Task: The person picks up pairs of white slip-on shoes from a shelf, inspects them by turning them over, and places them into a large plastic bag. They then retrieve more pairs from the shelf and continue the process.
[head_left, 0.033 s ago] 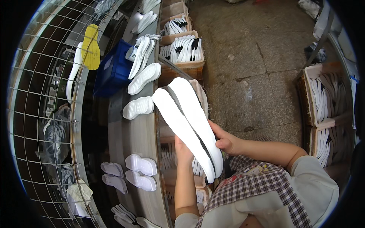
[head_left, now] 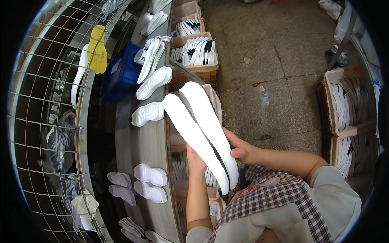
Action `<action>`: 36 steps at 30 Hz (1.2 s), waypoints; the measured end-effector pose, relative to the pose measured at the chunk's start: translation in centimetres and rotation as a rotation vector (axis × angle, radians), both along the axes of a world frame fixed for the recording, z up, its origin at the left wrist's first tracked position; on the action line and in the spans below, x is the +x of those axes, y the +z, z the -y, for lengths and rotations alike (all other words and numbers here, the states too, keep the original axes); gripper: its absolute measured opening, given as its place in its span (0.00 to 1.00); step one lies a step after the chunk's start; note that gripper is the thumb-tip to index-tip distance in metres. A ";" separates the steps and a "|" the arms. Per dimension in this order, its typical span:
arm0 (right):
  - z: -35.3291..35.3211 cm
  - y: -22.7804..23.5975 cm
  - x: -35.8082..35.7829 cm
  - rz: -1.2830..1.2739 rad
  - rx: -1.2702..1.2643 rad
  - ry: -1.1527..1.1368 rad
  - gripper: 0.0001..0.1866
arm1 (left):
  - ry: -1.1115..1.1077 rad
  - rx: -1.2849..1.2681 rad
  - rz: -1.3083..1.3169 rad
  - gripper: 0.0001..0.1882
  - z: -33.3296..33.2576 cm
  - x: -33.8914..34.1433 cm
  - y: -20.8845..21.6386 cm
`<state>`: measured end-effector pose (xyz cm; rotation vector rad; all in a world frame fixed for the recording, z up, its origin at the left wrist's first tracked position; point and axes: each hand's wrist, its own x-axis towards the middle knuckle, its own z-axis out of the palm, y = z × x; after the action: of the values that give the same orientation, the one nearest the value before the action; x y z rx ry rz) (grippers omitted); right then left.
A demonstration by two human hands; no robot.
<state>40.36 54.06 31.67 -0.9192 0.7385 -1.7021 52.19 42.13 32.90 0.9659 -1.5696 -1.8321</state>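
Both hands hold a pair of white shoe soles [head_left: 207, 121] on edge, side by side, slanting from upper left to lower right. A dark gap runs between them, and their bright sides are overexposed. My left hand [head_left: 196, 160] grips the left sole from its outer side, fingers mostly hidden behind it. On the other side, my right hand [head_left: 238, 149] presses against the right sole, thumb showing and fingertips out of sight. Left of the pair's upper end, a loose white sole [head_left: 146, 114] lies on the grey bench [head_left: 139, 146], with another white sole [head_left: 154, 83] just beyond.
White soles [head_left: 150, 182] lie lower on the bench. A blue crate [head_left: 119, 73] stands behind it, near a wire grid [head_left: 40, 133] with a yellow insole [head_left: 97, 49]. Lined boxes [head_left: 192, 69] of soles line the bench's right side; more sole boxes [head_left: 333, 103] stand far right.
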 end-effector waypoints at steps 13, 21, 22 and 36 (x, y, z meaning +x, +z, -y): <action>-0.6 0.0 0.2 -0.064 -0.008 0.010 0.57 | -0.016 0.002 -0.090 0.21 -0.1 0.2 -0.5; -0.6 -0.3 0.7 -0.076 0.020 0.027 0.58 | 0.004 -0.026 -0.106 0.22 -0.3 1.1 -0.6; -0.5 -0.3 0.7 -0.092 0.027 0.023 0.58 | 0.015 -0.046 -0.056 0.22 -0.2 1.1 -0.7; -0.5 0.6 1.2 -0.088 -0.002 0.041 0.57 | 0.030 0.084 -0.175 0.21 0.4 2.1 -1.7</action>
<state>41.58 54.57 32.24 -1.0092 0.7714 -1.6351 54.24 41.77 31.22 0.8365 -1.3765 -1.9184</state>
